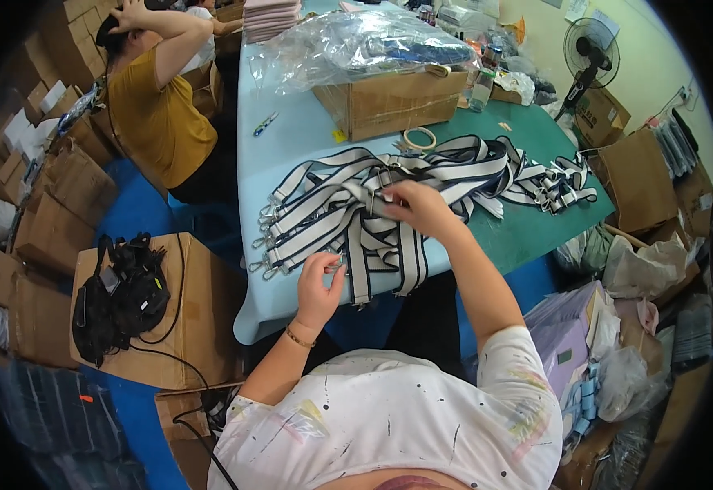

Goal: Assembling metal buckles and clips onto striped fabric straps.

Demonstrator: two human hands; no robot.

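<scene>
White straps with dark blue edges lie in a heap across the table, several ending in metal snap hooks at the left. At the near side of the heap, my left hand pinches a small metal snap hook between thumb and fingers. Over the middle of the heap, my right hand has its fingers closed on a strap by a metal slider buckle; that strap is slightly blurred. Two strap loops hang over the table's front edge. More straps with metal fittings are bunched at the right.
A cardboard box topped with clear plastic stands behind the straps, near a tape roll. A co-worker in a mustard shirt sits at the left. Black bags rest on a carton by my left. Bags and goods crowd the right.
</scene>
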